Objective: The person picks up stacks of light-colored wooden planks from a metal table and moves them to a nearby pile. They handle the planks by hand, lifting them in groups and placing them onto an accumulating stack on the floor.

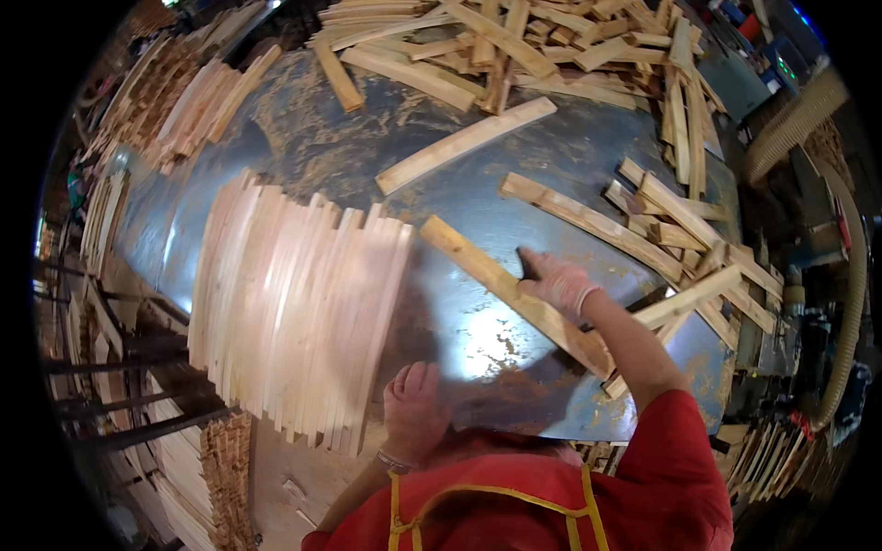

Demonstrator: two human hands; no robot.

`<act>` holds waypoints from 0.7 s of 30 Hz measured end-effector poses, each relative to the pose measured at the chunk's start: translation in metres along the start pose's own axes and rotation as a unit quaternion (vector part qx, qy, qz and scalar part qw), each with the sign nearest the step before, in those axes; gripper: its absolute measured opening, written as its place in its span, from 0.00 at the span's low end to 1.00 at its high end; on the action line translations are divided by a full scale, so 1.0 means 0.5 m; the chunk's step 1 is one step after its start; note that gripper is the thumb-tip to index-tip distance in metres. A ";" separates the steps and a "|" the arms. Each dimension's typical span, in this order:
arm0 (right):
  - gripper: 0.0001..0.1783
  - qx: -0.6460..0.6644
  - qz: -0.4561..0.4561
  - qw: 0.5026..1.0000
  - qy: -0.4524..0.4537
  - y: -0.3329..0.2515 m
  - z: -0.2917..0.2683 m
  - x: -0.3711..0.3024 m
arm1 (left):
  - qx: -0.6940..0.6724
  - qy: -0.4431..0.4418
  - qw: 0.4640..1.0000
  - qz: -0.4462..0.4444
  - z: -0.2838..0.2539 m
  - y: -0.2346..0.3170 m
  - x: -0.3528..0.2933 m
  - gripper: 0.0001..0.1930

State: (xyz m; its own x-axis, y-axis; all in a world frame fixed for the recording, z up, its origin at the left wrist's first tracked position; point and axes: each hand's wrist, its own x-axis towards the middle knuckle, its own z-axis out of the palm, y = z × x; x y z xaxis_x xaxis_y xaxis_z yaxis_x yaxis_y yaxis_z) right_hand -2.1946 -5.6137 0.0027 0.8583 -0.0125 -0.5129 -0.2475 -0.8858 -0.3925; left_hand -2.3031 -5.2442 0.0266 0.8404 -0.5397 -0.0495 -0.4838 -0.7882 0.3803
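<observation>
My right hand (pixel 559 286), in a pale glove with dark fingertips, is at the middle of a wooden board (pixel 487 275) that lies slantwise over the metal table. Its thumb lies over the board and the fingers close at its far side. My left hand (pixel 415 404) is low by the near table edge, its fingers curled together and nothing visible in them. Just left of it, a row of pale wooden strips (pixel 294 312) lies side by side. Another board (pixel 588 225) lies beyond my right hand, and a single board (pixel 469 142) lies farther off.
A heap of loose boards (pixel 551 46) covers the far side of the metal table (pixel 367 138). Crossed boards (pixel 698 248) lie at the right. Stacked wood (pixel 197 110) stands at the far left. A ribbed hose (pixel 850 303) hangs at the right, and sawdust is scattered on the table.
</observation>
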 end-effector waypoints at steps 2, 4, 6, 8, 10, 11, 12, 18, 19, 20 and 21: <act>0.37 0.095 -0.013 0.995 -0.020 0.028 0.077 -0.038 | -0.045 -0.030 0.998 -0.007 0.022 0.019 0.016 0.40; 0.28 0.166 0.000 0.985 -0.056 -0.014 0.091 -0.084 | -0.110 -0.066 0.991 -0.031 0.061 0.029 0.024 0.41; 0.27 0.221 0.003 0.975 -0.011 -0.036 0.132 -0.120 | -0.145 -0.097 0.984 -0.040 0.062 0.051 0.053 0.39; 0.27 0.338 -0.035 0.936 0.091 -0.006 0.203 -0.142 | -0.152 -0.113 0.981 -0.034 0.060 0.056 0.073 0.39; 0.28 0.280 0.132 0.947 0.082 -0.066 0.012 -0.206 | -0.138 -0.099 0.985 -0.039 0.064 0.044 0.079 0.39; 0.32 0.285 0.074 0.910 0.293 0.000 0.019 -0.239 | -0.127 -0.092 0.987 -0.030 0.061 0.038 0.075 0.39; 0.37 0.132 0.170 0.901 0.378 0.068 0.000 -0.256 | -0.111 -0.085 0.990 -0.022 0.057 0.029 0.067 0.38; 0.45 0.069 0.474 0.732 0.484 0.280 0.040 -0.304 | -0.101 -0.114 0.988 -0.005 -0.003 -0.027 0.014 0.37; 0.47 0.126 0.473 0.728 0.480 0.268 0.047 -0.291 | -0.106 -0.122 0.987 -0.010 -0.016 -0.038 -0.002 0.37; 0.48 0.195 0.377 0.741 0.521 0.242 0.077 -0.280 | -0.113 -0.109 0.988 -0.011 -0.021 -0.054 -0.022 0.38; 0.49 0.263 0.269 0.746 0.549 0.174 0.105 -0.264 | -0.120 -0.090 0.989 -0.019 -0.017 -0.077 -0.040 0.38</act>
State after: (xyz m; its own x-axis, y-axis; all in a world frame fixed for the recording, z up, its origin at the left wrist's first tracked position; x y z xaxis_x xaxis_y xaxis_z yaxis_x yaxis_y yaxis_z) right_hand -2.3531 -5.6646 -0.0037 0.3503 -0.9293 0.1175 -0.5835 -0.3146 -0.7487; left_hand -2.2994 -5.2005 0.0210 0.7896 -0.5713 -0.2238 -0.3621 -0.7283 0.5818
